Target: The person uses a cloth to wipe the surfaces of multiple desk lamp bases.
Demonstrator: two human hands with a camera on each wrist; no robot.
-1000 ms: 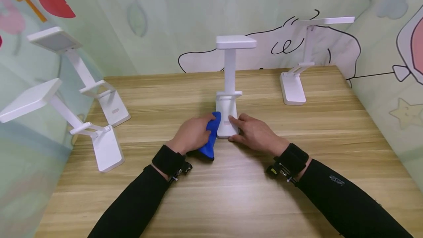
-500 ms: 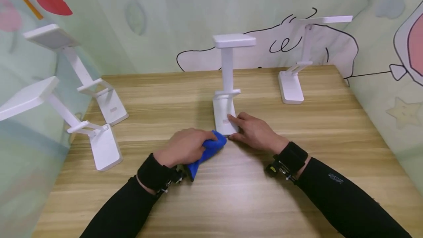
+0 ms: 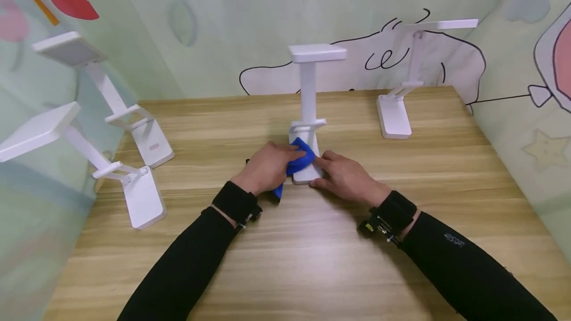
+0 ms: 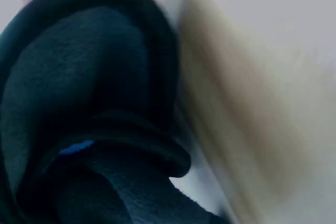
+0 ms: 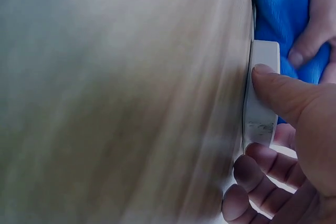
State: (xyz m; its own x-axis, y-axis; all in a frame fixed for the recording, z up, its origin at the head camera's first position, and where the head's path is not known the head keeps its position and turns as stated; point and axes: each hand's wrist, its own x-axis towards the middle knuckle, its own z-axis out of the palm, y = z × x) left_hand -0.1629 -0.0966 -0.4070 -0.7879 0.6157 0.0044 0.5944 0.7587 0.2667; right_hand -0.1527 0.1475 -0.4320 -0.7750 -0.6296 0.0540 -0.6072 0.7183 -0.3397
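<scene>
A cloth [image 3: 302,157] is pinched by the left hand [image 3: 266,167] on the base [image 3: 305,177] of the lamp [image 3: 308,92] mid-table; the base's near right corner is gripped by the right hand [image 3: 345,181].

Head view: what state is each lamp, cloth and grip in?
Middle lamp: standing, unfolded, underside hidden
Right lamp: standing, unfolded
Rear left lamp: standing, unfolded, panel looks unlit
Front left lamp: standing, unfolded, underside hidden
Blue cloth: bunched, on the middle lamp's base
Left grip: curled, holding the blue cloth
Right grip: holding the middle lamp's base
</scene>
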